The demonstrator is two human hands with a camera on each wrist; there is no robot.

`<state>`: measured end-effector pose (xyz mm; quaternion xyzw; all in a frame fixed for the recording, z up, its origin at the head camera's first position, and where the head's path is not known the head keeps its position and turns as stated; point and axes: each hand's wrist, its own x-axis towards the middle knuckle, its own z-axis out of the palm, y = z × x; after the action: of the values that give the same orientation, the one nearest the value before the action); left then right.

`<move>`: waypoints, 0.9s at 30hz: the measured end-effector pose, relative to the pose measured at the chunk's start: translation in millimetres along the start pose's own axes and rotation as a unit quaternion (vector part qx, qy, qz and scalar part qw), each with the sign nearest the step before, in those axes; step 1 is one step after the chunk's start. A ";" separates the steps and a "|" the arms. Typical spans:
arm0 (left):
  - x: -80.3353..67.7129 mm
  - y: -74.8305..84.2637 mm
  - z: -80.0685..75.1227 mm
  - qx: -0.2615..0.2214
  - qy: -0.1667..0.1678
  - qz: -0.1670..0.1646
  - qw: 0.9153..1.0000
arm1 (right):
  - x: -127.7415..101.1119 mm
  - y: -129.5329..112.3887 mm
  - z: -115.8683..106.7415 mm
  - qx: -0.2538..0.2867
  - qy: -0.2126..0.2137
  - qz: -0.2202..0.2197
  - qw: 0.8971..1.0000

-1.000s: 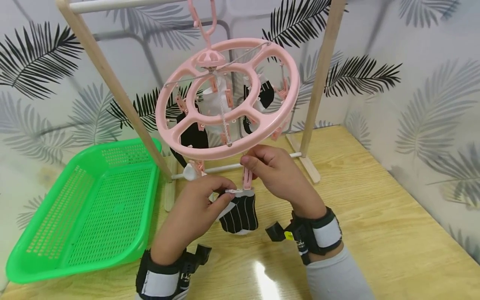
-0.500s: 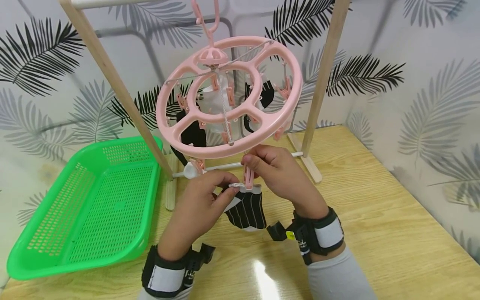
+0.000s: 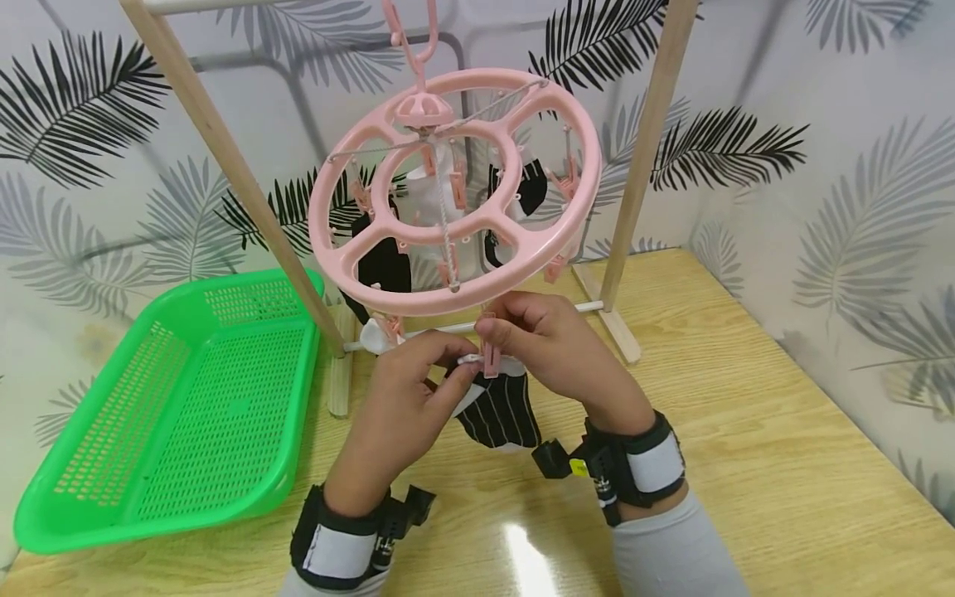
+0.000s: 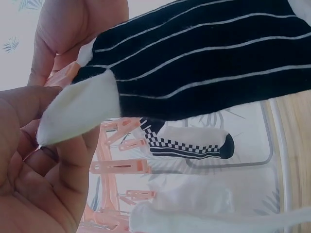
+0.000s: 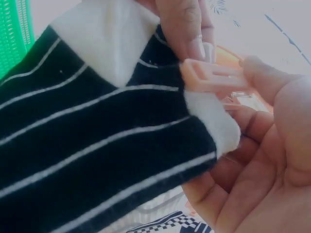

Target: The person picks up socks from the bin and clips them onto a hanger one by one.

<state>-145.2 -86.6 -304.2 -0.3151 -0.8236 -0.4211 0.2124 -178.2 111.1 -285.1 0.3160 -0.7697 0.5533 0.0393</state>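
A black sock with thin white stripes (image 3: 498, 410) hangs below the near rim of a pink round clip hanger (image 3: 552, 249). My left hand (image 3: 410, 390) pinches the sock's white part (image 4: 80, 109) between thumb and fingers. With thumb and fingers, my right hand (image 3: 552, 348) pinches the handle end of a pink clothespin (image 3: 490, 362) that dangles from the hanger. In the right wrist view the front of that clothespin (image 5: 214, 77) overlaps the sock beside its white edge (image 5: 218, 121).
Other socks hang from the hanger, including a black one (image 3: 384, 265) and a checkered one (image 4: 189, 145). A wooden-legged stand (image 3: 231, 166) frames the hanger. On the table (image 3: 746, 398) at left sits a green basket (image 3: 291, 448).
My left hand has shifted slightly up and right with the sock, so its top edge sits higher against the clothespin. My right hand has barely moved and keeps its pinch.
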 end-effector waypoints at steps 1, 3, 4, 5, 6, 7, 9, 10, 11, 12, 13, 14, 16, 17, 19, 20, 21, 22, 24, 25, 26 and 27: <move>0.1 0.0 -0.1 0.000 0.002 -0.001 1.000 | 0.0 0.4 -0.2 0.003 -0.004 -0.002 1.000; 0.2 0.1 -0.5 0.002 0.005 -0.005 1.000 | 0.2 1.2 -0.3 0.009 -0.010 -0.003 1.000; 0.2 0.2 -0.7 0.002 0.005 -0.007 1.000 | 0.2 1.6 -0.2 0.012 -0.011 -0.002 1.000; 0.1 0.3 -1.0 0.002 0.006 -0.010 1.000 | 0.3 1.9 -0.1 0.017 -0.012 0.000 1.000; 0.1 0.4 -1.2 0.001 0.007 -0.012 1.000 | 0.3 2.2 0.2 0.021 -0.013 0.001 1.000; 0.1 0.2 -1.3 0.000 0.008 -0.014 1.000 | 0.3 2.4 0.4 0.025 -0.014 0.003 1.000; 0.2 -0.1 -1.6 -0.002 0.009 -0.016 1.000 | 0.5 2.6 0.9 0.033 -0.016 0.006 0.999; 0.2 -0.3 -1.7 -0.003 0.010 -0.016 1.000 | 0.5 2.6 1.0 0.035 -0.016 0.008 0.999; 0.3 -0.3 -1.7 -0.002 0.010 -0.017 1.000 | 0.5 2.6 1.2 0.036 -0.017 0.009 0.999; 0.3 -0.4 -1.7 -0.001 0.010 -0.018 1.000 | 0.6 2.6 1.3 0.037 -0.017 0.010 0.999; 0.3 -0.4 -1.7 0.000 0.009 -0.019 1.000 | 0.7 2.6 1.4 0.038 -0.017 0.010 0.999; 0.2 -0.7 -1.7 0.000 0.010 -0.020 1.000 | 0.8 2.5 1.5 0.038 -0.018 0.011 0.999; 0.1 -0.7 -1.7 0.000 0.009 -0.022 1.000 | 0.9 2.6 1.4 0.038 -0.019 0.011 0.999; 0.0 -1.0 -1.7 0.000 0.010 -0.023 1.000 | 1.0 2.7 1.3 0.037 -0.019 0.010 0.999; -0.1 -1.4 -1.5 -0.002 0.010 -0.025 1.000 | 1.1 3.0 1.1 0.034 -0.018 0.010 0.999; -0.1 -1.7 -1.3 -0.003 0.011 -0.025 1.000 | 1.1 3.2 1.0 0.032 -0.017 0.011 0.999; 0.0 -1.8 -1.2 -0.003 0.012 -0.026 1.000 | 1.2 3.4 1.0 0.031 -0.017 0.011 0.999; 0.0 -2.1 -1.0 -0.003 0.013 -0.027 1.000 | 1.3 3.6 1.0 0.028 -0.016 0.012 0.999; 0.2 -2.6 -0.7 -0.002 0.014 -0.029 0.999 | 1.3 4.0 1.0 0.020 -0.012 0.012 1.000; 0.3 -3.0 -0.5 -0.001 0.015 -0.029 0.999 | 1.5 4.1 1.1 0.016 -0.010 0.012 1.000; 0.4 -3.4 -0.4 0.001 0.016 -0.030 0.999 | 1.6 4.2 1.1 0.012 -0.009 0.011 1.000; 0.6 -3.9 -0.3 0.003 0.018 -0.032 0.999 | 1.7 4.2 1.2 0.007 -0.006 0.012 1.000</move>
<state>-148.3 -88.4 -305.8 -0.2808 -0.8306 -0.4304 0.2145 -181.5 110.1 -288.3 0.3105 -0.7695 0.5574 0.0263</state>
